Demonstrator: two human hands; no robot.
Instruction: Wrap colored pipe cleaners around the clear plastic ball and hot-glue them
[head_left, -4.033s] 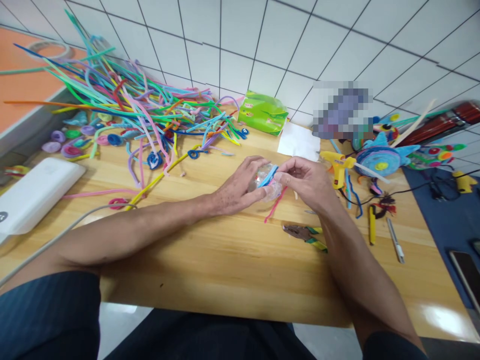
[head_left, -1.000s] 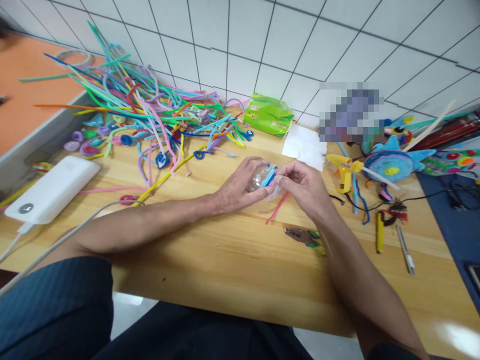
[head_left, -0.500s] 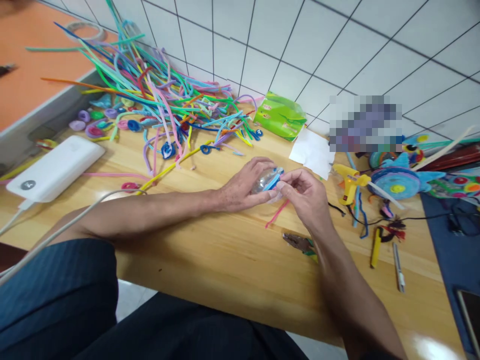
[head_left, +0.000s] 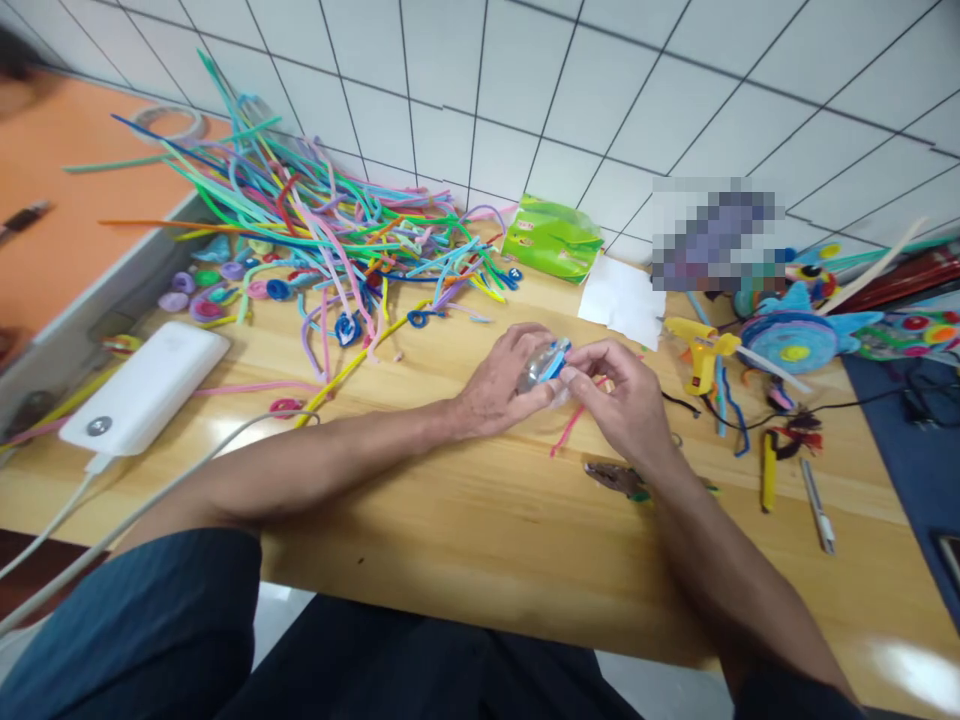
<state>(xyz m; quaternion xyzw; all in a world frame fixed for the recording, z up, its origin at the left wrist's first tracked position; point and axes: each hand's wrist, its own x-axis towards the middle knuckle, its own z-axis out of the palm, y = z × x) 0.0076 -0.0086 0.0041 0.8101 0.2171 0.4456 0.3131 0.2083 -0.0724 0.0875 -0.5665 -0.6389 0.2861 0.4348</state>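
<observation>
My left hand (head_left: 504, 385) is wrapped round a small clear plastic piece (head_left: 531, 368), perhaps part of a bottle. A blue strip (head_left: 555, 360), like a pipe cleaner, runs along the plastic's right side. My right hand (head_left: 619, 395) pinches at the end of that blue strip, thumb against forefinger. Both hands are just above the table, nearly touching each other. Below them lies a pink pipe cleaner (head_left: 568, 430). A pair of pliers (head_left: 616, 478) rests partly under my right wrist.
A tangled heap of pipe cleaners (head_left: 337, 230) lies at the back left, with a white power bank (head_left: 146, 385) before it. Rightward are a yellow glue gun (head_left: 701, 355), a blue fish-shaped craft (head_left: 791, 345) and a utility knife (head_left: 817, 510). White paper (head_left: 622, 300) and a green packet (head_left: 551, 238) lie behind.
The view has shifted slightly, so the table's things sit a little differently in frame. Both hands keep their hold on the plastic piece and blue strip, with little visible movement.
</observation>
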